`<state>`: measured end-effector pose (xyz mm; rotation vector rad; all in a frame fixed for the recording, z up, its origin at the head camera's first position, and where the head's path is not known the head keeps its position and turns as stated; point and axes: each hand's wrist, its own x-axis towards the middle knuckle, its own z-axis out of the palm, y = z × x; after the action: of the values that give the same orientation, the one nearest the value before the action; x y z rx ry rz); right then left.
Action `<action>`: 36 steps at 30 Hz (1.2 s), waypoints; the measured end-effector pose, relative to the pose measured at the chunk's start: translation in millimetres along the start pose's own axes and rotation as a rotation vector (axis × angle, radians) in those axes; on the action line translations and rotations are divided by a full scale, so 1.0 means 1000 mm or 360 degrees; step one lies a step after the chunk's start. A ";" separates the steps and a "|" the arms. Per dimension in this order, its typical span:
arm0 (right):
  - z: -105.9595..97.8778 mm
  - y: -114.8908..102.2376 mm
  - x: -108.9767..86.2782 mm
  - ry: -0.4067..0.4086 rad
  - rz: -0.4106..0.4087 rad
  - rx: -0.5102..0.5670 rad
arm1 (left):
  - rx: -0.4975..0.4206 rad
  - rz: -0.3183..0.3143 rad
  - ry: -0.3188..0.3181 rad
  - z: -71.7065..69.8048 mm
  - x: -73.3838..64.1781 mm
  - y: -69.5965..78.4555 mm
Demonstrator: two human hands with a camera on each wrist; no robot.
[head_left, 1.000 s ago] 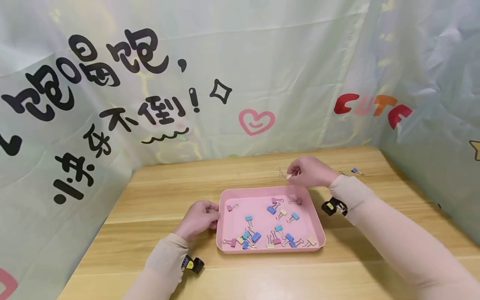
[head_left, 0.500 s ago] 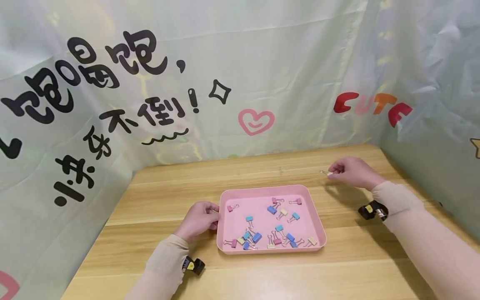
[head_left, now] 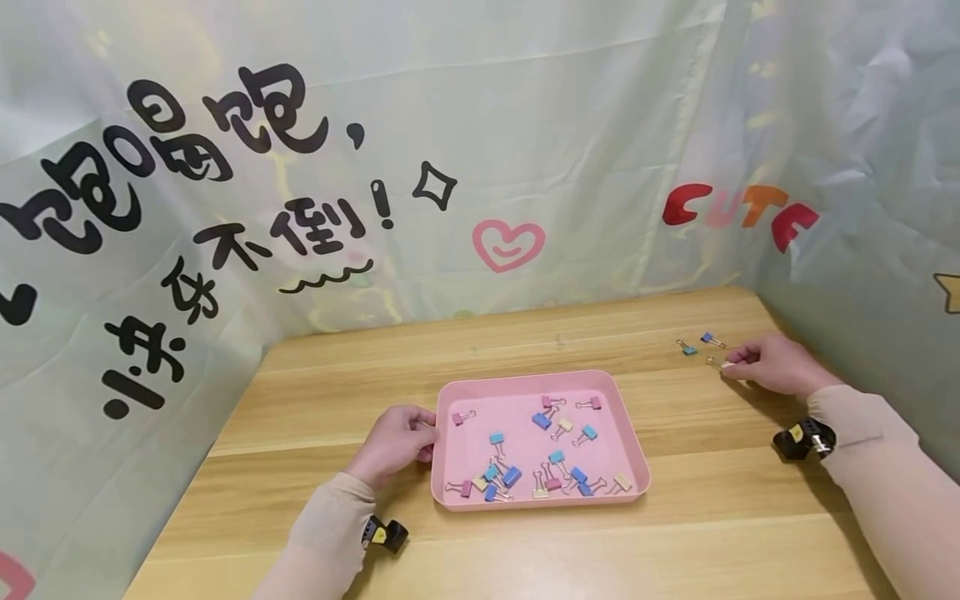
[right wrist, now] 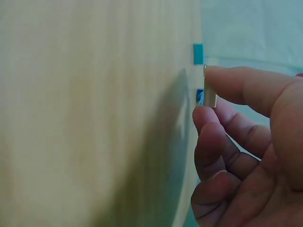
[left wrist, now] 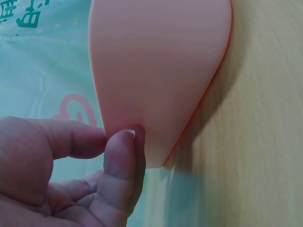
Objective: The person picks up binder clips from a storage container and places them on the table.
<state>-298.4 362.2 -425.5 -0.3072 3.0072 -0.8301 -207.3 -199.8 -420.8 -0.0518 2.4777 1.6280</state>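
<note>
My left hand [head_left: 393, 437] is at the left side of a pink tray [head_left: 540, 503] and pinches its rim between thumb and index finger, with the thumb on the outer wall in the left wrist view. Inside the tray lie many binder clips in pink, blue, teal and pale yellow. At the far right, my right hand [head_left: 776, 364] pinches a cream binder clip [right wrist: 210, 94] by its body, low over the table, its wire handles pointing left. Just beyond the fingers lie a teal binder clip [head_left: 687, 350] and a blue binder clip [head_left: 708, 337].
The wooden table [head_left: 315, 375] reaches back to a printed cloth [head_left: 600, 150] that hangs behind it and along the right side. A wrist camera [head_left: 802, 439] sits on the right sleeve, another camera [head_left: 386, 533] on the left.
My right hand has moved right from behind the tray to beside the two loose clips, carrying the cream binder clip. The left hand and the tray have stayed put.
</note>
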 end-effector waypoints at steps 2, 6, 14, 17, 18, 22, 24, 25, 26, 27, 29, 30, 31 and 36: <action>0.000 0.003 -0.001 0.0008 0.0020 0.0009 | -0.0008 -0.0002 0.0002 0.000 -0.001 0.000; -0.001 0.006 -0.003 0.0024 0.0051 0.0013 | -0.0018 -0.0002 0.0006 0.000 -0.001 0.000; -0.002 0.007 -0.005 0.0049 0.0094 -0.0019 | -0.0007 0.0008 -0.0003 0.000 -0.001 0.000; -0.003 0.006 -0.006 0.0039 0.0107 -0.0032 | -0.0009 0.0005 -0.0014 0.000 -0.002 0.000; -0.003 0.005 -0.006 0.0038 0.0117 -0.0030 | -0.0012 0.0004 -0.0016 0.000 -0.002 0.000; -0.005 -0.004 -0.007 0.0076 0.0128 0.0017 | -0.0013 0.0003 -0.0012 0.000 -0.002 0.000; -0.004 -0.012 -0.005 0.0095 0.0115 0.0088 | -0.0016 0.0003 -0.0006 0.000 -0.002 0.001; -0.004 -0.017 -0.004 0.0096 0.0096 0.0137 | -0.0013 0.0003 0.0001 0.000 -0.002 0.001; -0.004 -0.023 -0.003 0.0096 0.0082 0.0174 | -0.0012 0.0002 0.0004 0.000 -0.003 0.001; -0.004 -0.029 -0.001 0.0083 0.0074 0.0209 | -0.0014 0.0001 0.0005 0.000 -0.003 0.001; -0.003 -0.042 0.004 0.0036 0.0072 0.0293 | -0.0018 -0.0003 0.0003 0.000 -0.003 0.001; -0.002 -0.049 0.006 0.0007 0.0075 0.0338 | -0.0019 -0.0005 0.0001 0.000 -0.003 0.001; -0.001 -0.057 0.008 -0.0018 0.0078 0.0376 | -0.0020 -0.0007 -0.0001 0.000 -0.003 0.001; 0.010 -0.099 0.024 -0.0104 0.0060 0.0632 | -0.0028 -0.0011 -0.0010 0.000 -0.002 0.001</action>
<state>-302.6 269.7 -382.9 -0.2604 2.6935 -1.3494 -205.5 -199.2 -419.9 -0.0574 2.4561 1.6450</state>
